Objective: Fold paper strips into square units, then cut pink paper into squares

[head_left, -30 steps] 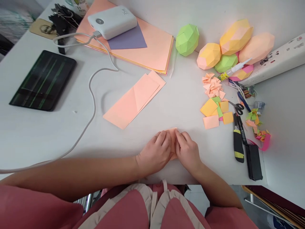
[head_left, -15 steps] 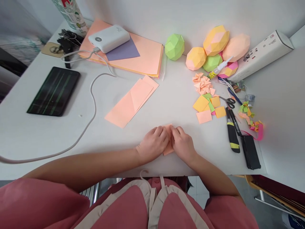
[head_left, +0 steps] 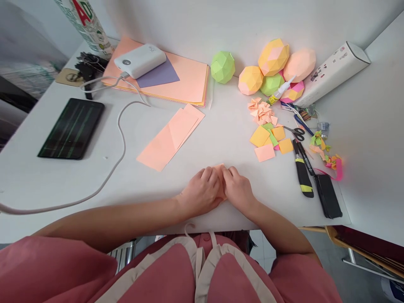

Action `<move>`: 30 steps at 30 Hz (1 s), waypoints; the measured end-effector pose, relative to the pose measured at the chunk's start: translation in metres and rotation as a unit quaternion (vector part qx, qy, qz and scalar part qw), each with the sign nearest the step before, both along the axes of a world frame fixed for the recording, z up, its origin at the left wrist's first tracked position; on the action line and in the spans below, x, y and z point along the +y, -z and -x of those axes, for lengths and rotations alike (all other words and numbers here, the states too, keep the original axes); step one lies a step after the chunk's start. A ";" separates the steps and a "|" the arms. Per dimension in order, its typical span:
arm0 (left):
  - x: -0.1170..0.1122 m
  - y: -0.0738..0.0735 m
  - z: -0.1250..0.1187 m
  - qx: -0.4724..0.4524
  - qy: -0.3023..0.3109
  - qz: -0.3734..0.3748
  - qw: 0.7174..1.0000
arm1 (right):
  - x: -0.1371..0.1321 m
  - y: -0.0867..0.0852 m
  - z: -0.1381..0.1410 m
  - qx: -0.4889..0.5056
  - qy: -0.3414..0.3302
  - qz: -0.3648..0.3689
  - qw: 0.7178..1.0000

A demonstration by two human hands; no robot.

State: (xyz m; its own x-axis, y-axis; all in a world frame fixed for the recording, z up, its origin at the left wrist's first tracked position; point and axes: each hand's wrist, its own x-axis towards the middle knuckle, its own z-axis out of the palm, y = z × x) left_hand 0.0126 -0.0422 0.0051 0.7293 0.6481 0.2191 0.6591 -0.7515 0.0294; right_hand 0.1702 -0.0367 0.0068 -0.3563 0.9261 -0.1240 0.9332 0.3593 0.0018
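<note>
Only thing I can really read is on the tall bottle (head_left: 90,29) at the back: a big red "A" and a green "D" beside it. The power bank (head_left: 139,62) has some faint marks on top, too small to make out. Same deal with the glue tube's (head_left: 279,93) yellow label and the white lettering on the black pen (head_left: 306,158).

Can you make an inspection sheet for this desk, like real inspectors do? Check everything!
Surface: white desk.
Job's things: peach paper between the hands; two overlapping peach strips farther back.
Clutter: scissors, black-and-yellow tool and paper scraps on the right.
Hands: left hand and right hand on the peach paper, fingers curled.
Cables: white cable curving from the power bank across the left side.
Surroundings: white wall behind; faceted paper shapes near it.
</note>
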 end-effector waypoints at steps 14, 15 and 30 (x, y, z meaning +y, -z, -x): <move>0.004 -0.006 -0.002 0.035 0.013 0.003 0.999 | -0.006 -0.016 -0.010 0.034 -0.055 -0.033 0.997; 0.004 -0.006 -0.002 0.032 0.010 0.000 0.999 | -0.008 -0.015 -0.012 0.033 -0.060 -0.034 0.997; 0.008 -0.011 -0.002 0.060 -0.013 0.091 0.994 | -0.026 0.018 -0.064 0.121 0.030 -0.066 0.990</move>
